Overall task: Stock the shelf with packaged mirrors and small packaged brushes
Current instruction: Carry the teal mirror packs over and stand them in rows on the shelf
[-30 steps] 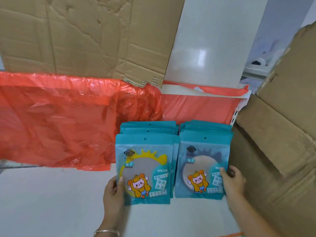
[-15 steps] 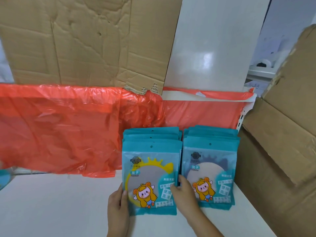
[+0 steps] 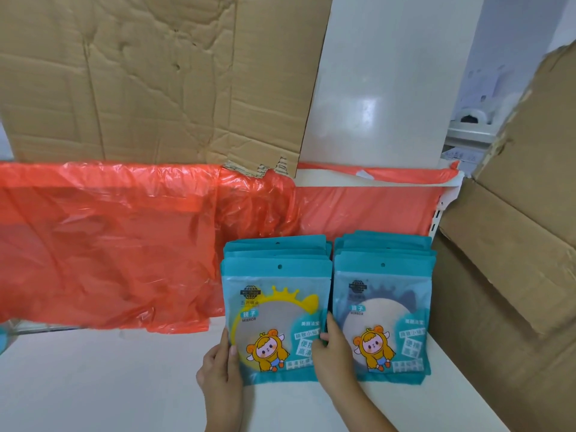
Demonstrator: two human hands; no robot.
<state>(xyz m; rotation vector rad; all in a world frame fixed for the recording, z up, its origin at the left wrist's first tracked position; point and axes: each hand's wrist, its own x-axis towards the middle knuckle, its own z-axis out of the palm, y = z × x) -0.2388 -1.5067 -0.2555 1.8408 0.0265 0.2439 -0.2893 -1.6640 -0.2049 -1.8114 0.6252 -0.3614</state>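
While the two stacks of packaged mirrors stand side by side at the right end of the white shelf, leaning back toward the red plastic sheet, I have both hands on the front pack of the left stack. The left hand pinches its left edge, thumb flat on the printed face. The right hand grips its right edge, fingers tucked into the narrow gap beside the right stack, which sits just beside a cardboard box. I see no brushes from here.

I judge these packs light and flat: the mirror inside gives a stiff middle, while the glossy film border is soft and slick. Mirror glass will not forgive a drop or a hard knock on the shelf. So I would hold by the two side edges low down, thumbs over the stiff disc, not by the floppy header with its hang hole. The packs behind look loose and could fan or tip forward, so I would square the front one gently against them.
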